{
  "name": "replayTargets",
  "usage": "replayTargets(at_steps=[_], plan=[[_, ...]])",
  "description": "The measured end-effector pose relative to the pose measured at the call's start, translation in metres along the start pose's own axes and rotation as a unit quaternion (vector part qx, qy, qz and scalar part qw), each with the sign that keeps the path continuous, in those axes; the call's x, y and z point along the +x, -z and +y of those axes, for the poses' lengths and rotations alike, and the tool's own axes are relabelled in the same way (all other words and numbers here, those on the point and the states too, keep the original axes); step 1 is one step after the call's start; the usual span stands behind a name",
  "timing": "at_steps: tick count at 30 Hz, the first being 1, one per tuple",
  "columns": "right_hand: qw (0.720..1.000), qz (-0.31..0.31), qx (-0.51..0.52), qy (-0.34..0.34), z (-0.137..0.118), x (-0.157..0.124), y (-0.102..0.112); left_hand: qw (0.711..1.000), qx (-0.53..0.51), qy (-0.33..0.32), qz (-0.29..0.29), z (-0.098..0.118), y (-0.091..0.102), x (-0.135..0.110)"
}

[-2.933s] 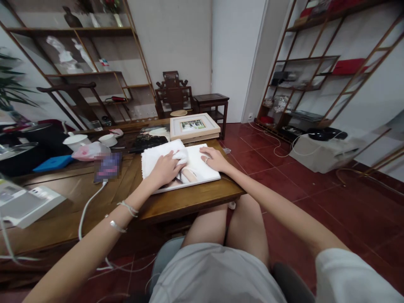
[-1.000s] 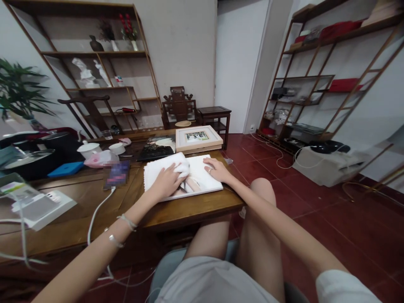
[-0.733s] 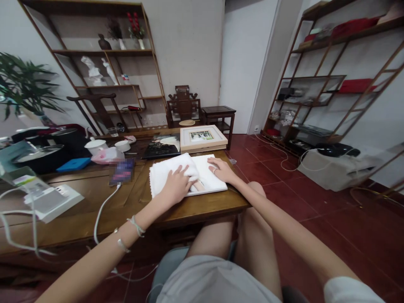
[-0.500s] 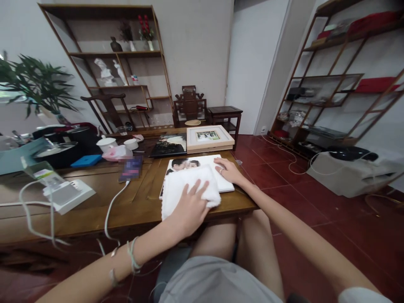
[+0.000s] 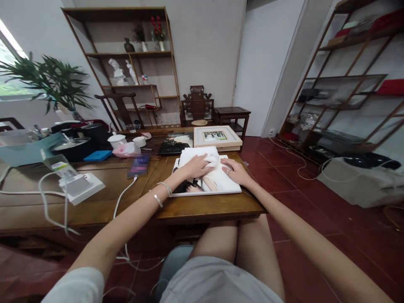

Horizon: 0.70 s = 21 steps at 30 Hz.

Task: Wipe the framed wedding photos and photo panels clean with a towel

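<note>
Back from the near edge, where it lay half a second ago, the white cloth (image 5: pixel 202 152) now sits at the far end of the photo print (image 5: pixel 221 183), so the wiping stroke has run the print's whole length and its near half shows bare.

On the left, the left hand (image 5: pixel 196 165) lies on the cloth with fingers loosely spread, pressing down; its grip pinches nothing. The print lies flat on the table (image 5: pixel 202 208), near the table's right corner. The right hand (image 5: pixel 236 172) rests palm down on the print's right side beside the cloth, fingers flat, its grip also closed on nothing.

Room around the print is uneven. Well to the left stands a white box (image 5: pixel 82 185) with cords. Closer in, a phone (image 5: pixel 138 165) and its white cable (image 5: pixel 121 200) lie near the print's left edge, apart from it. Beyond the far edge a dark picture (image 5: pixel 175 146) and a framed picture (image 5: pixel 216 136) sit close, and the cloth almost reaches them. On the right, the print's edge runs just inside the table's edge, with open floor past it. A strip of bare wood lies between print and lap.
</note>
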State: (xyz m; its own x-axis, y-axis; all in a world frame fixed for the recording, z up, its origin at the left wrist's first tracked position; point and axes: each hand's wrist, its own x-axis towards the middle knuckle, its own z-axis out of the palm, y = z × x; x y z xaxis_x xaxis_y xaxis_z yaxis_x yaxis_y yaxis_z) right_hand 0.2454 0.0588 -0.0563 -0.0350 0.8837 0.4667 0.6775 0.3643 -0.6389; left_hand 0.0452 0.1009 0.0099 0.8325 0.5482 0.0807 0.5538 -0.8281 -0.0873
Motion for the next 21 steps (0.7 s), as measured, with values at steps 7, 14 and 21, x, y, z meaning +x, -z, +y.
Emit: replayTargets(at_steps=[7,14,21], plan=[[1.0,0.0,-0.006,0.007,-0.002,0.0,0.0,1.0,0.004,-0.001,0.022,0.023,-0.003,-0.018],[1.0,-0.007,0.013,0.019,0.001,0.0,0.001,0.998,-0.028,-0.051,0.022,0.079,0.007,-0.082],[0.999,-0.011,0.019,0.028,-0.003,-0.001,0.003,0.999,-0.04,-0.026,0.019,0.057,0.004,-0.045]])
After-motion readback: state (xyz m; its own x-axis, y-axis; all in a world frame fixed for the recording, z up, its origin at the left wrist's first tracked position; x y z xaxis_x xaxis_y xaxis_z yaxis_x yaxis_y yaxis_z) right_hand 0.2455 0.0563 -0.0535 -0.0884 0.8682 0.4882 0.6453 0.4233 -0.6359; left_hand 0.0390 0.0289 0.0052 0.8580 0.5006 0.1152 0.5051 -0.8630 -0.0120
